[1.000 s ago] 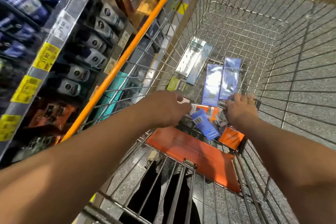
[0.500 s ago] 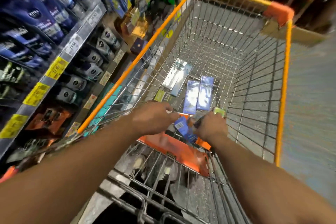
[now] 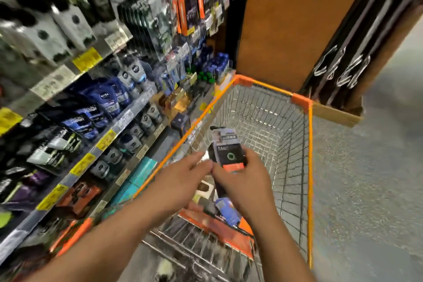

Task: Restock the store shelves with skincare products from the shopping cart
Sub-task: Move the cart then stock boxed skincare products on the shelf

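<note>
My right hand (image 3: 246, 181) grips a dark skincare box (image 3: 227, 151) with an orange band and a grey top, held upright above the wire shopping cart (image 3: 293, 155). My left hand (image 3: 183, 178) hovers just left of the box with its fingers relaxed, fingertips near the box's lower edge; whether they touch is unclear. Below the hands, a blue box (image 3: 227, 209) and other packages lie at the near end of the cart, above its orange flap (image 3: 219, 229). The store shelves (image 3: 109, 126) on the left hold rows of tubes and pouches.
Yellow price tags (image 3: 105, 139) line the shelf edges. Teal boxes (image 3: 142, 171) sit on a low shelf beside the cart. An orange-brown panel (image 3: 286, 20) stands beyond the cart's far end. Grey floor (image 3: 366, 178) stretches to the right.
Both hands rose out of the cart's bottom; my right hand now holds a dark box up high. The view tilted up toward the shelves.
</note>
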{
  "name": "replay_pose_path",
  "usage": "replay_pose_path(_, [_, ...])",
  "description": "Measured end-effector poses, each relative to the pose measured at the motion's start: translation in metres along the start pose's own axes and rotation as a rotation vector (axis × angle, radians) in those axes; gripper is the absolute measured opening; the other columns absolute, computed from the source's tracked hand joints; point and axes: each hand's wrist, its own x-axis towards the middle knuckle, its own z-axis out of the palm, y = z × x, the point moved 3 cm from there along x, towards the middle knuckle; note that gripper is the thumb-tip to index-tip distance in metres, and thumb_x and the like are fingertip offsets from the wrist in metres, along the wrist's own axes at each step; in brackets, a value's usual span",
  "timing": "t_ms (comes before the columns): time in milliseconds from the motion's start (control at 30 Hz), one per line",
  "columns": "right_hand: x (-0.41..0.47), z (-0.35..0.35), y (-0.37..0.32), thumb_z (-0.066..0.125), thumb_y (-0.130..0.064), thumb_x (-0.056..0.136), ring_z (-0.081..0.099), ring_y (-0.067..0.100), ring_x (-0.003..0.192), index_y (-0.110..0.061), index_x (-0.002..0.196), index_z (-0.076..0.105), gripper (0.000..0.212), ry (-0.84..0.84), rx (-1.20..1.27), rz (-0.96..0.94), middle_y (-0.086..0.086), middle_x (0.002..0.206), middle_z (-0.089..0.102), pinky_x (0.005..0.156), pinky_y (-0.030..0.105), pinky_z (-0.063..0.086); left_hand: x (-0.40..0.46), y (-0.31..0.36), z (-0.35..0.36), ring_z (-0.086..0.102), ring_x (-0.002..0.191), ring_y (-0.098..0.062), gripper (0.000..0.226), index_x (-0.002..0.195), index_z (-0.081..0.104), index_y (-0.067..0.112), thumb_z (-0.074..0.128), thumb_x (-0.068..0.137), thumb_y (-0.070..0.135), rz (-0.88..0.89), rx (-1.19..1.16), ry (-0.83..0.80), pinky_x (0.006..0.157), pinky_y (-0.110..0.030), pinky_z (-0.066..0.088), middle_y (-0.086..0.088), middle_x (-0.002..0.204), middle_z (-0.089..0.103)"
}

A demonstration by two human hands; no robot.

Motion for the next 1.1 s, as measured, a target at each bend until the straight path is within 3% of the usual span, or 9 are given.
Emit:
replay_pose_path(100, [-0.012, 0.014, -0.039, 0.076, -0.064, 0.059, 0.072, 0.015, 0.083, -0.037, 0.109, 0.062, 0.059, -0.025, 0.053, -0.109, -0.005, 0.099, 0.073, 0.072, 0.044, 0.062, -0.028, 0.02, -0.018, 0.076, 0.087, -0.013, 0.019, 0.117, 0.067, 0.037, 0.054, 0.104, 0.036, 0.022, -0.243, 0.018, 0.057, -0.042, 0.063, 0.007, 0.11, 0.074])
replay_pose_path(233, [-0.025, 0.041, -0.089, 0.077, -0.063, 0.067, 0.07, 0.021, 0.098, -0.045, 0.122, 0.057, 0.061, -0.066, 0.087, -0.282, -0.003, 0.111, 0.067, 0.082, 0.049, 0.06, -0.048, 0.033, -0.059, 0.072, 0.089, -0.015, 0.034, 0.133, 0.061, 0.027, 0.06, 0.101, 0.039, 0.097, -0.34, 0.138, 0.052, -0.036, 0.059, -0.001, 0.111, 0.071])
replay_pose_path(300, [-0.037, 0.054, -0.113, 0.072, -0.062, 0.068, 0.068, 0.01, 0.103, -0.052, 0.122, 0.056, 0.058, -0.075, 0.114, -0.343, -0.008, 0.116, 0.065, 0.088, 0.045, 0.058, -0.06, 0.035, -0.081, 0.069, 0.076, -0.008, 0.033, 0.129, 0.064, 0.018, 0.056, 0.103, 0.037, 0.135, -0.34, 0.142, 0.051, -0.033, 0.057, 0.0, 0.1, 0.069])
replay_pose_path(400, [-0.052, 0.078, -0.139, 0.067, -0.064, 0.074, 0.067, 0.008, 0.105, -0.055, 0.121, 0.055, 0.05, -0.137, 0.147, -0.399, -0.012, 0.117, 0.066, 0.091, 0.04, 0.057, -0.082, 0.033, -0.116, 0.07, 0.089, -0.016, 0.028, 0.118, 0.068, 0.024, 0.056, 0.102, 0.043, 0.186, -0.302, 0.139, 0.06, -0.038, 0.06, 0.0, 0.104, 0.071])
replay_pose_path(567, [-0.077, 0.135, -0.179, 0.06, -0.057, 0.094, 0.07, 0.007, 0.093, -0.049, 0.124, 0.054, 0.032, -0.303, 0.185, -0.42, -0.01, 0.113, 0.068, 0.078, 0.031, 0.058, -0.131, 0.024, -0.182, 0.076, 0.086, -0.024, 0.022, 0.12, 0.067, 0.042, 0.059, 0.102, 0.034, 0.318, -0.302, 0.17, 0.066, -0.041, 0.063, 0.004, 0.103, 0.077])
replay_pose_path(633, [-0.091, 0.155, -0.198, 0.055, -0.059, 0.094, 0.064, -0.007, 0.096, -0.046, 0.129, 0.051, 0.038, -0.361, 0.165, -0.426, -0.016, 0.117, 0.064, 0.078, 0.015, 0.053, -0.151, 0.018, -0.208, 0.074, 0.079, -0.022, 0.029, 0.127, 0.063, 0.044, 0.056, 0.104, 0.027, 0.364, -0.312, 0.223, 0.064, -0.039, 0.062, 0.001, 0.107, 0.076])
replay_pose_path(700, [-0.103, 0.181, -0.217, 0.052, -0.06, 0.087, 0.064, -0.008, 0.098, -0.043, 0.13, 0.053, 0.047, -0.407, 0.165, -0.434, -0.014, 0.12, 0.064, 0.079, 0.015, 0.052, -0.172, 0.009, -0.237, 0.075, 0.077, -0.022, 0.03, 0.125, 0.062, 0.047, 0.055, 0.105, 0.026, 0.38, -0.334, 0.27, 0.059, -0.036, 0.06, -0.003, 0.114, 0.075])
replay_pose_path(833, [-0.136, 0.239, -0.254, 0.055, -0.043, 0.098, 0.066, -0.007, 0.094, -0.038, 0.13, 0.056, 0.033, -0.514, 0.181, -0.463, -0.013, 0.115, 0.069, 0.074, 0.012, 0.052, -0.211, -0.017, -0.294, 0.072, 0.099, -0.038, 0.036, 0.122, 0.06, 0.061, 0.066, 0.099, 0.035, 0.388, -0.319, 0.356, 0.08, -0.057, 0.062, 0.003, 0.118, 0.074])
replay_pose_path(1100, [-0.209, 0.337, -0.313, 0.05, -0.068, 0.078, 0.063, 0.003, 0.115, -0.043, 0.146, 0.045, 0.073, -0.704, 0.15, -0.526, -0.019, 0.129, 0.063, 0.096, 0.035, 0.055, -0.29, -0.059, -0.388, 0.073, 0.098, -0.011, 0.053, 0.12, 0.053, 0.068, 0.072, 0.096, 0.026, 0.456, -0.246, 0.595, 0.08, -0.041, 0.062, 0.021, 0.114, 0.073])
